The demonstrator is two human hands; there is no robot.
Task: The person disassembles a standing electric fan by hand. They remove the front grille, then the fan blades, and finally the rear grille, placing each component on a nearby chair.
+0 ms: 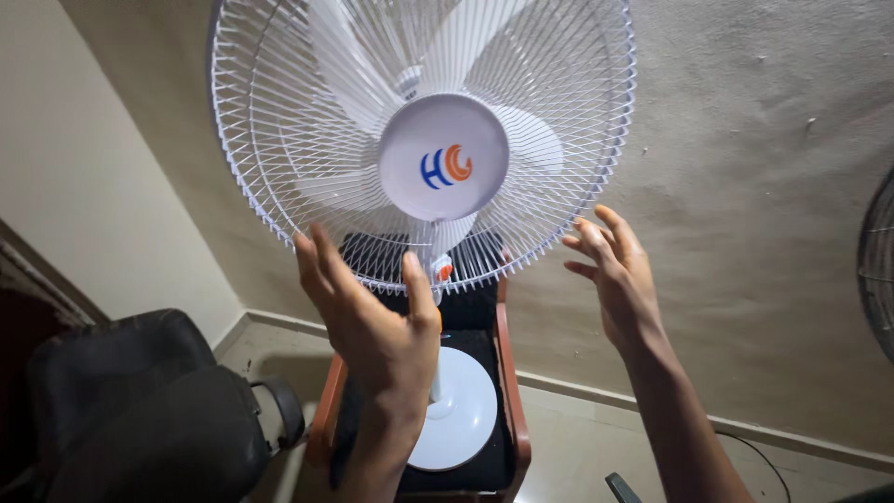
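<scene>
Both hands are raised toward a white pedestal fan (424, 140) that fills the upper middle of the frame. Left hand (372, 312), in the lower middle, has its fingers spread and slightly curled, back toward the camera, its fingertips overlapping the lower left arc of the fan's wire guard (270, 200); whether they actually touch the wires I cannot tell. Right hand (615, 265), at the middle right, is also spread and loosely cupped, just beside the lower right rim of the guard, apparently not touching it. Neither hand pinches or holds anything.

The fan looks fully put together: the front guard is in place around the pale blades (349, 56), a round white centre cap (443, 156) with a blue and orange emblem sits in the middle, and the blades appear sharp rather than blurred, so they seem to be at rest. Below the guard a small orange knob (444, 271) shows on the neck, and the round white base (463, 410) stands on a dark-topped stand with a reddish-brown frame (512, 391) at the bottom centre.

Judging by this, the hands are only framing the guard from either side; no grip on it is made yet.

A black padded chair (140, 401) sits at the lower left, against a beige wall (764, 186), and the edge of a dark wire guard (877, 270) of another fan shows at the right border.
</scene>
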